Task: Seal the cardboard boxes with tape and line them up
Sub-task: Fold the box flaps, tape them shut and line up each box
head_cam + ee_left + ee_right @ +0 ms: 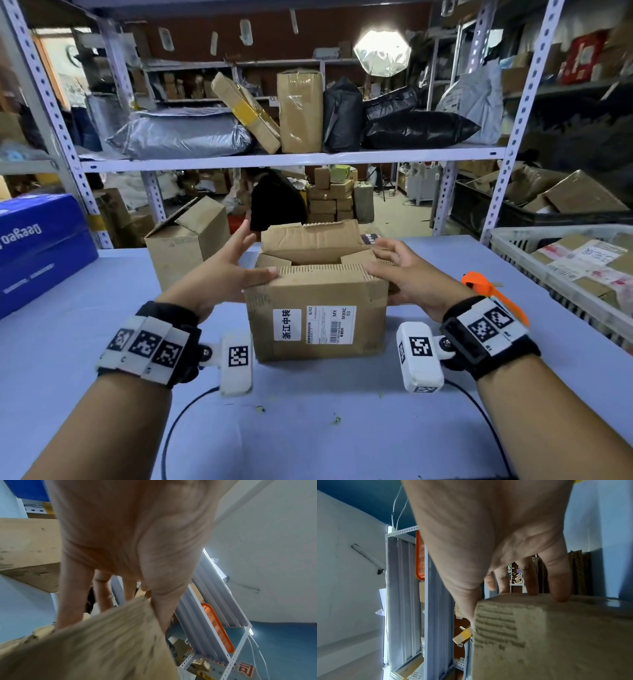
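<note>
A brown cardboard box (315,308) with white shipping labels stands on the blue table (308,428), its top flaps only partly folded. My left hand (236,267) is at its top left corner, thumb laid on the near flap, fingers straight and pointing away. In the left wrist view the left hand (130,547) straddles the box (102,642) corner. My right hand (394,263) rests on the top right corner, fingers bent over the side flap. In the right wrist view the right hand (496,534) touches the box (547,635) top with its fingertips. An orange tape dispenser (486,287) lies behind my right wrist.
A second box (185,246) with a raised flap stands behind, to the left. A blue carton (37,246) sits at the table's left edge and a white basket (513,246) of parcels at the right. Shelving with packages rises behind the table. Black cables cross the near table.
</note>
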`<action>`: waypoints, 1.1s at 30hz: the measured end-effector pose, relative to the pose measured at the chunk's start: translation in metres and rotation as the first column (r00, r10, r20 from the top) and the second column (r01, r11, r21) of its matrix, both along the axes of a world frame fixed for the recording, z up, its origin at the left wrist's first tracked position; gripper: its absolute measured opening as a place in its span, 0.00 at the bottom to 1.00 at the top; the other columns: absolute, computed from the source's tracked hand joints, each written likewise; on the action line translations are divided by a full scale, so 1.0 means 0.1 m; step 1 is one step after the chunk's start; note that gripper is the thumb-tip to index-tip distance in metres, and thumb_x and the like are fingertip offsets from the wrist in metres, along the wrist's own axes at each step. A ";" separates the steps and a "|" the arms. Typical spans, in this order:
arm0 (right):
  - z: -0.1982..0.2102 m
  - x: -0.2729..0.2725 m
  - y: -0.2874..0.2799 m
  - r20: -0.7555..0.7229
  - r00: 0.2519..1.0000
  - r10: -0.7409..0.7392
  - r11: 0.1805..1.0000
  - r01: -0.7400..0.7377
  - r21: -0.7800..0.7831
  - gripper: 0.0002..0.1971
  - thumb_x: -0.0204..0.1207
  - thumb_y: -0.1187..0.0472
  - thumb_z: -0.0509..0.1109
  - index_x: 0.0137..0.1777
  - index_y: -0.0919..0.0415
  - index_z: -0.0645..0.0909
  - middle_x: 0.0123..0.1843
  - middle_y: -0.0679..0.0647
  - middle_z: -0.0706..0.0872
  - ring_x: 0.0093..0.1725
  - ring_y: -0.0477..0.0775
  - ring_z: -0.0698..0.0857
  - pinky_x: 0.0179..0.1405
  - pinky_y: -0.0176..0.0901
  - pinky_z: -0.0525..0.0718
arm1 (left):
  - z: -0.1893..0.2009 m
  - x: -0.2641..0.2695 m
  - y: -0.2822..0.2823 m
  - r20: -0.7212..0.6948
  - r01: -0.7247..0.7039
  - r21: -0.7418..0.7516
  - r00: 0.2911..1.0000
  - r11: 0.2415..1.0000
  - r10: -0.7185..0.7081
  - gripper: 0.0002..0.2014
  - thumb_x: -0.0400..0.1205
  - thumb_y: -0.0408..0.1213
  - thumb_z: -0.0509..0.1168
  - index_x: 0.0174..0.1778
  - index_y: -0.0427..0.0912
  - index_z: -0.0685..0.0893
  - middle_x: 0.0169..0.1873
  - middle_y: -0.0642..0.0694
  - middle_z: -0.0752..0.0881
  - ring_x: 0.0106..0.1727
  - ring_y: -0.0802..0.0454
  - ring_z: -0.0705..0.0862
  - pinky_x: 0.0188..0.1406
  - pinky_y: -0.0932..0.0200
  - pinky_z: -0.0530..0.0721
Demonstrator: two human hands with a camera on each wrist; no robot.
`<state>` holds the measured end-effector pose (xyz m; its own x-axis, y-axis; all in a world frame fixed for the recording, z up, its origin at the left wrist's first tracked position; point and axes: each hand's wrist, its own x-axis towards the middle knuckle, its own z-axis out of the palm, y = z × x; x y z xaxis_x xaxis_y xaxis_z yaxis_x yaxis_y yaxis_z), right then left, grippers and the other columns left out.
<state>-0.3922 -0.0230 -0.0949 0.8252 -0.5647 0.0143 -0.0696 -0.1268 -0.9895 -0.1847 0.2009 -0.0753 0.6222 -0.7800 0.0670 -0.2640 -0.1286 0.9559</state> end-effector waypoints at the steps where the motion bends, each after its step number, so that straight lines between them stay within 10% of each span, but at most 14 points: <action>1: -0.02 0.02 -0.02 0.009 1.000 -0.002 1.000 0.003 -0.025 0.34 0.79 0.53 0.75 0.82 0.47 0.63 0.77 0.42 0.74 0.67 0.48 0.83 0.44 0.50 0.90 | 0.03 0.02 0.00 -0.006 0.024 0.036 1.000 0.999 -0.024 0.56 0.75 0.35 0.79 0.87 0.68 0.47 0.78 0.69 0.67 0.53 0.72 0.87 0.40 0.54 0.92; 8: -0.09 0.06 -0.11 0.071 0.996 0.060 0.988 -0.049 -0.147 0.48 0.77 0.59 0.78 0.87 0.38 0.50 0.79 0.34 0.73 0.79 0.49 0.73 0.77 0.51 0.69 | 0.13 0.01 -0.02 0.050 0.004 0.087 0.999 0.996 -0.008 0.55 0.67 0.38 0.81 0.87 0.62 0.58 0.73 0.56 0.75 0.61 0.47 0.88 0.50 0.41 0.92; 14: 0.05 0.08 -0.04 -0.021 0.996 0.083 0.945 -0.085 -0.314 0.40 0.82 0.62 0.70 0.86 0.37 0.53 0.82 0.38 0.63 0.79 0.47 0.69 0.75 0.47 0.73 | 0.09 0.04 -0.01 0.201 0.015 0.156 0.979 0.988 -0.046 0.24 0.72 0.47 0.78 0.65 0.52 0.85 0.67 0.45 0.82 0.39 0.60 0.89 0.31 0.63 0.85; 18: 0.09 0.17 0.07 -0.314 0.948 0.058 0.742 -0.251 -0.622 0.25 0.87 0.59 0.52 0.79 0.33 0.67 0.87 0.40 0.58 0.86 0.46 0.55 0.86 0.57 0.52 | 0.16 0.09 -0.04 0.545 -0.085 0.319 0.831 0.944 -0.109 0.22 0.76 0.57 0.74 0.66 0.58 0.86 0.68 0.55 0.77 0.69 0.55 0.78 0.65 0.61 0.72; 22: 0.04 0.14 0.04 -0.321 0.946 0.051 0.683 -0.267 -0.680 0.28 0.80 0.31 0.57 0.80 0.31 0.67 0.88 0.37 0.55 0.87 0.44 0.51 0.87 0.59 0.49 | 0.14 0.02 -0.06 0.411 0.127 0.395 0.861 0.910 -0.299 0.27 0.68 0.68 0.71 0.65 0.81 0.77 0.85 0.56 0.60 0.85 0.54 0.62 0.83 0.50 0.63; 25: 0.03 0.13 0.02 -0.305 0.949 0.078 0.691 -0.272 -0.670 0.42 0.63 0.19 0.56 0.79 0.30 0.68 0.87 0.36 0.55 0.86 0.42 0.53 0.86 0.53 0.52 | 0.01 -0.01 -0.08 0.343 0.211 0.386 0.871 0.898 -0.352 0.32 0.69 0.57 0.80 0.66 0.85 0.76 0.84 0.62 0.52 0.83 0.56 0.61 0.78 0.55 0.69; 29: 0.04 0.13 0.00 -0.258 0.959 0.115 0.704 -0.262 -0.660 0.41 0.63 0.19 0.57 0.78 0.30 0.70 0.87 0.36 0.57 0.85 0.41 0.55 0.85 0.50 0.54 | 0.02 0.03 -0.06 0.402 0.199 0.324 0.856 0.925 -0.325 0.36 0.68 0.37 0.84 0.63 0.80 0.82 0.70 0.75 0.66 0.70 0.68 0.73 0.59 0.73 0.77; 33: 0.06 0.15 0.01 -0.114 0.982 0.151 0.762 -0.189 -0.619 0.35 0.74 0.27 0.53 0.81 0.35 0.67 0.84 0.36 0.61 0.84 0.37 0.55 0.80 0.42 0.54 | 0.14 0.10 0.15 0.458 0.094 0.193 0.871 0.977 -0.175 0.33 0.57 0.51 0.84 0.59 0.77 0.86 0.69 0.69 0.72 0.69 0.66 0.74 0.66 0.61 0.78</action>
<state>-0.3775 -0.0223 -0.0887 0.9169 -0.2972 0.2666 -0.0381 -0.7299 -0.6825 -0.1746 0.2161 -0.0613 0.4366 -0.8788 0.1927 -0.7024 -0.1992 0.6833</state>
